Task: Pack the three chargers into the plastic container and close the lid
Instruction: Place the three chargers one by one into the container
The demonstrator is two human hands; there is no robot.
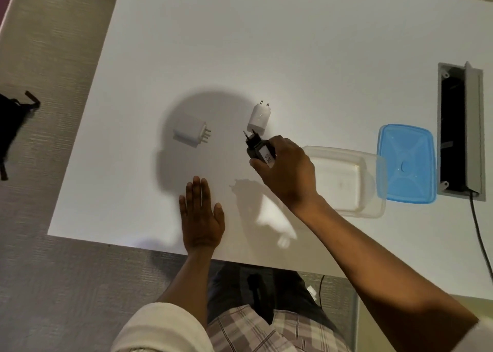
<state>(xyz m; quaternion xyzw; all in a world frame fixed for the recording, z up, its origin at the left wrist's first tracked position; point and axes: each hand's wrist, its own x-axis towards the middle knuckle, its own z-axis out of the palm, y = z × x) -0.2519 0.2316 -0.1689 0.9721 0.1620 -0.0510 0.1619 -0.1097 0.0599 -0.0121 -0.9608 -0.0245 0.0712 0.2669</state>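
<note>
My right hand (286, 169) grips a black charger (257, 147) with a white label, its prongs pointing up-left, just left of the clear plastic container (373, 207). The container stands open on the white table and looks empty. Its blue lid (406, 163) lies flat beside it on the right, overlapping its right rim. A white charger (259, 118) with two prongs lies just beyond the black one. Another white charger (190, 133) with three prongs lies further left, in shadow. My left hand (200, 215) rests flat on the table near the front edge, fingers together, holding nothing.
A grey cable box (473, 135) is sunk into the white table (266, 45) at the far right, with a black cable (480, 234) running from it over the front edge. A black bag (12, 127) lies on the floor at the left.
</note>
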